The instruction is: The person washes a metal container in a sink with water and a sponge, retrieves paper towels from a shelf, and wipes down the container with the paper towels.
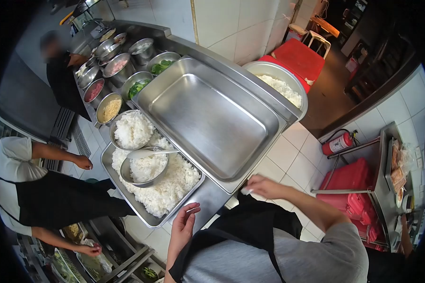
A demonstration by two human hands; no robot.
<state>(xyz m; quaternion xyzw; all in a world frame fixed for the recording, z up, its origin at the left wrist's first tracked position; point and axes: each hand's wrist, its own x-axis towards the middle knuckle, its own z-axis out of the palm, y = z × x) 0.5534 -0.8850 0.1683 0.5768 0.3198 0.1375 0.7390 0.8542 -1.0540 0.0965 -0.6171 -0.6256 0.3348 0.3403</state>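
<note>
My left hand (184, 220) is raised beside the rice tray's near corner, its fingers loosely bent and apart, with nothing in it. Close to my apron, my right hand (265, 187) pinches a small white scrap (246, 191); whether it is cloth or paper I cannot tell. Between the hands and the wall lies a large, deep steel pan (208, 122), bare inside. Left of it, a steel tray (107, 162) is heaped with cooked white rice (174, 186). A steel bowl (148, 181) of rice sits on the heap, a white rice paddle (151, 153) across it.
Steel pots with chopped greens (163, 66), pink meat (118, 66) and other foods line the counter. A rice-filled basin (303, 96) stands beyond the ledge. One co-worker (47, 188) is at left, another (63, 70) farther back. A fire extinguisher (337, 143) is at right.
</note>
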